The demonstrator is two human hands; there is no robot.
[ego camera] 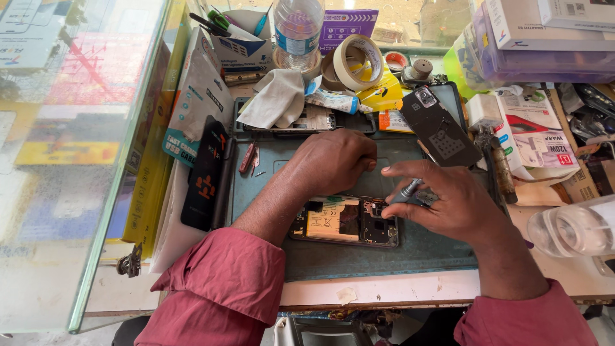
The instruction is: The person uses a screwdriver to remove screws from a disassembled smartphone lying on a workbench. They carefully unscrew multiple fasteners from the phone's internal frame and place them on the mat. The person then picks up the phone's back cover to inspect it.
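An opened smartphone (346, 222) lies face down on a dark green work mat (384, 256), its battery and circuit board exposed. My left hand (330, 160) rests in a loose fist just above the phone's upper edge, the forearm crossing its left end. My right hand (448, 202) grips a slim grey screwdriver (405, 191), whose tip points down at the phone's upper right corner. The phone's removed dark back cover (439, 128) lies tilted at the mat's upper right.
A glass counter panel (77, 160) stands at left, with packaged accessories and a black phone (205, 173) beside it. Tape rolls (355, 61), a white cloth (278, 99), a water bottle (298, 29) and boxes crowd the back. A clear plastic bottle (573, 227) lies at right.
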